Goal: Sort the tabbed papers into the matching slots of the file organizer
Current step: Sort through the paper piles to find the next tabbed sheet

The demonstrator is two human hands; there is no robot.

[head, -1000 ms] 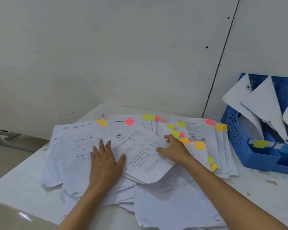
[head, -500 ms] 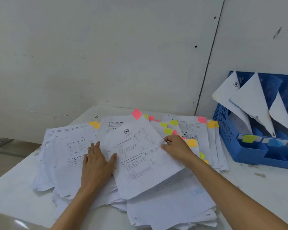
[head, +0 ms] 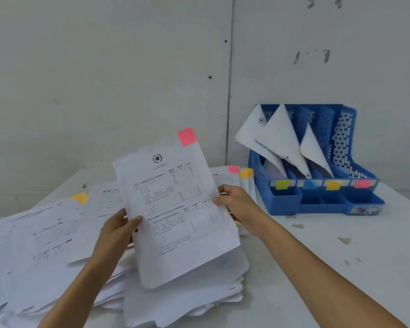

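Blue file organizer (head: pixel 284 205) holding white papers (head: pixel 281 138), pink-tabbed paper (head: pixel 175 209) held up

A white printed sheet (head: pixel 175 209) bears a pink tab (head: pixel 187 136); the perforated file organizer (head: pixel 317 197) is blue.

Bench (head: pixel 341 275): white top, dull stains (head: pixel 344 240) in front of the file organizer (head: pixel 284 202). File organizer: blue plastic, at the rear against the wall (head: pixel 104 91). Tabbed papers (head: pixel 45 245): loose white heap left of the file organizer, nearest sheets just beside it.
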